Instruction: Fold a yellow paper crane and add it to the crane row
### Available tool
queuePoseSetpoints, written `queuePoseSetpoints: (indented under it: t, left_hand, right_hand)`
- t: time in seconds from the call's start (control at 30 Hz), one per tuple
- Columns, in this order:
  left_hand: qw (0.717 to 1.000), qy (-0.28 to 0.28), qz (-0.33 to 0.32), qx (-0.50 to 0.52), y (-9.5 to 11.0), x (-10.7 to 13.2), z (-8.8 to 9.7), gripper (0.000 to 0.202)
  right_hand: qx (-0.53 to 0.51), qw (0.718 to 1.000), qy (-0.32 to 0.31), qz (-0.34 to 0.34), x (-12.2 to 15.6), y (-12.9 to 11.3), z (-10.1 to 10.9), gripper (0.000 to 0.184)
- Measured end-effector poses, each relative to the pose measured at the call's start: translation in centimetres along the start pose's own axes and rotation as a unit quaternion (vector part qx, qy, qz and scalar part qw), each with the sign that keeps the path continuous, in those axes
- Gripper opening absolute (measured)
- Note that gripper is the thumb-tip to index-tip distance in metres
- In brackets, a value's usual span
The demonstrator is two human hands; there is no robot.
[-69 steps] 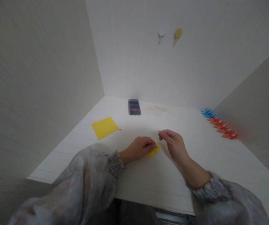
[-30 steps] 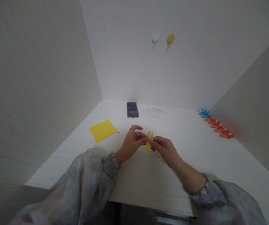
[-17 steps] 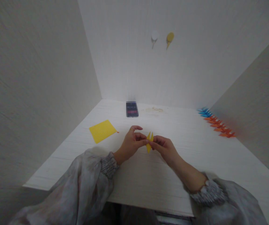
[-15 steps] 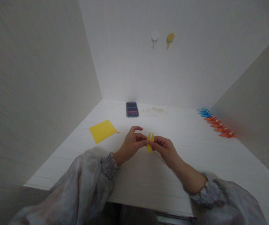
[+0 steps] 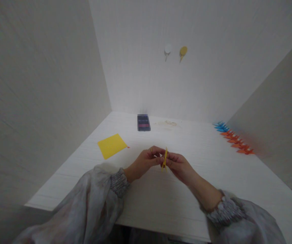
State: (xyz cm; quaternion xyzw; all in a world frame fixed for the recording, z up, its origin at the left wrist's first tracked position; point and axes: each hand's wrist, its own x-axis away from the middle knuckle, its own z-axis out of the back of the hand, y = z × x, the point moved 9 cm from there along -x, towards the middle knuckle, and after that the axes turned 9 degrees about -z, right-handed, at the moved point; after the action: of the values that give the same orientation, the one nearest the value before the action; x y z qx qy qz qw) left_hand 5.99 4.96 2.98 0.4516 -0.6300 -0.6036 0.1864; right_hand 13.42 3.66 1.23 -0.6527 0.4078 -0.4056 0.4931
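Note:
Between my two hands is a small piece of folded yellow origami paper (image 5: 166,156), seen nearly edge-on above the table. My left hand (image 5: 148,161), with a ring on one finger, pinches it from the left. From the other side my right hand (image 5: 180,165) grips it between thumb and fingers. The fingertips of both hands meet at the paper and partly cover it. A flat stack or sheet of yellow paper (image 5: 112,146) lies on the table to the left, with a tiny red scrap (image 5: 128,147) at its corner.
Along the right wall stands a row of folded paper cranes, blue ones (image 5: 221,127) behind and orange ones (image 5: 237,141) in front. A dark blurred rectangular object (image 5: 143,122) lies by the back wall. White (image 5: 168,49) and yellow (image 5: 183,51) hooks are on that wall.
The folded yellow paper has turned from showing its face with two upright points to nearly edge-on. My left fingers have closed in on it. The view has tilted up slightly.

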Motion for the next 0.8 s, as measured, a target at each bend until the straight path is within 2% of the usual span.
queuePoseSetpoints:
  t: [0.13, 0.3, 0.4, 0.53, 0.8]
  left_hand:
    - [1.000, -0.008, -0.018, -0.023, 0.6, -0.1, -0.1, 0.018]
    - [0.996, 0.055, -0.048, -0.060, 0.9, -0.2, 1.3, 0.015]
    - [0.996, 0.073, -0.032, -0.039, 0.3, -0.2, 1.7, 0.017]
    - [0.997, 0.073, -0.003, -0.038, -0.5, -0.2, 1.7, 0.019]
    - [0.996, 0.081, 0.025, -0.003, -1.3, -0.1, 1.8, 0.023]
  right_hand:
    - [0.013, 1.000, 0.014, -0.006, -0.2, 0.5, 0.3, 0.022]
    - [0.049, 0.997, 0.061, 0.007, 0.0, 0.0, 0.9, 0.017]
    - [0.095, 0.991, 0.085, 0.040, 0.3, -1.1, 0.8, 0.021]
    - [0.160, 0.979, 0.123, 0.034, 0.3, -1.2, 1.3, 0.017]
    - [0.192, 0.964, 0.177, 0.052, 0.5, -1.2, 2.7, 0.017]
